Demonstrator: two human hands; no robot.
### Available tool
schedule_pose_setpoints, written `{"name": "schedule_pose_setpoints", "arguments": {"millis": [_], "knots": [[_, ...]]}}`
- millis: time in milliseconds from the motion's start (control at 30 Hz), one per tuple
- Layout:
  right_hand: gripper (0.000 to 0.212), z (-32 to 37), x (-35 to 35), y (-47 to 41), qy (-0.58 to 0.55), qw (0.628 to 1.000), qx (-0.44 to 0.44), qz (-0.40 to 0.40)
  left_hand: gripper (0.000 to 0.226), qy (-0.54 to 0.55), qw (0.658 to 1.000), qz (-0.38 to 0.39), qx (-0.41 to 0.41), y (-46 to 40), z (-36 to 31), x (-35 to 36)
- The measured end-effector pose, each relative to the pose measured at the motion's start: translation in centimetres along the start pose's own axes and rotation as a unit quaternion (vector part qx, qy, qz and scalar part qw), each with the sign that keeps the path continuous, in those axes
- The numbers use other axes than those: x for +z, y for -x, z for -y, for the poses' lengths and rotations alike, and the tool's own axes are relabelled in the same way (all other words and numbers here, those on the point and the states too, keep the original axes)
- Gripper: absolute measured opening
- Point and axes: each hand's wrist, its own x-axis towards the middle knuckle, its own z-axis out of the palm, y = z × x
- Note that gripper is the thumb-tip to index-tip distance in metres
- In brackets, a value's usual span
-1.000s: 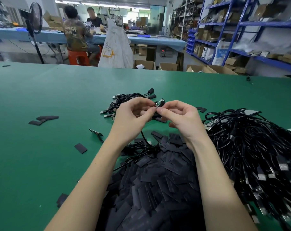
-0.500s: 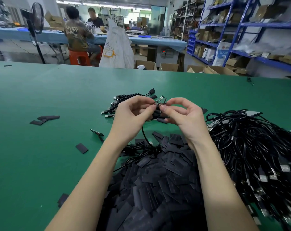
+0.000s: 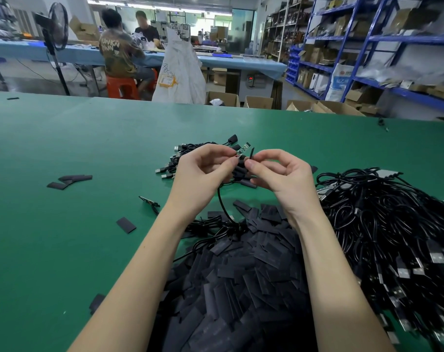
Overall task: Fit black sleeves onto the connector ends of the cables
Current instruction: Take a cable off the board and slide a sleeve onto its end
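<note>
The left hand (image 3: 200, 179) has its fingers (image 3: 224, 165) curled, thumb and forefinger pinching a cable (image 3: 222, 201) just below its bare connector end (image 3: 243, 149), a small green board that sticks up and away from the person. The right hand (image 3: 282, 179) is curled too, its thumb and forefinger pinching a black sleeve (image 3: 251, 155) held nearly upright, just beside the connector and apart from it (the sleeve is not on the board). The cable drops from the left hand to a heap of loose sleeves (image 3: 241, 275) at the near edge of the green worktop (image 3: 89, 148). A big tangle of cables (image 3: 393, 224) lies toward the right edge, and a smaller bundle (image 3: 190, 151) lies beyond the hands. A few stray sleeves (image 3: 71, 180) lie toward the left edge. Open cardboard boxes (image 3: 256, 101) stand past the far edge; their contents cannot be made out.
</note>
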Motion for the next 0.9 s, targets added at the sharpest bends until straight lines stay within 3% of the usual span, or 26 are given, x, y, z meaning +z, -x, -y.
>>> {"name": "schedule_pose_setpoints", "arguments": {"millis": [167,733,900], "knots": [[0.023,-0.06,0.03,-0.04,-0.011,1.000,0.016,0.001,0.009,0.001,1.000,0.001,0.000,-0.02,0.00,-0.05],[0.019,-0.23,-0.30,-0.03,-0.013,0.999,0.023,-0.020,0.008,-0.005,1.000,0.012,-0.002,0.04,0.14,0.03],[0.021,0.36,-0.66,-0.21,-0.164,0.983,0.047,-0.061,0.008,-0.016,0.999,0.042,-0.030,0.17,0.02,0.11]]}}
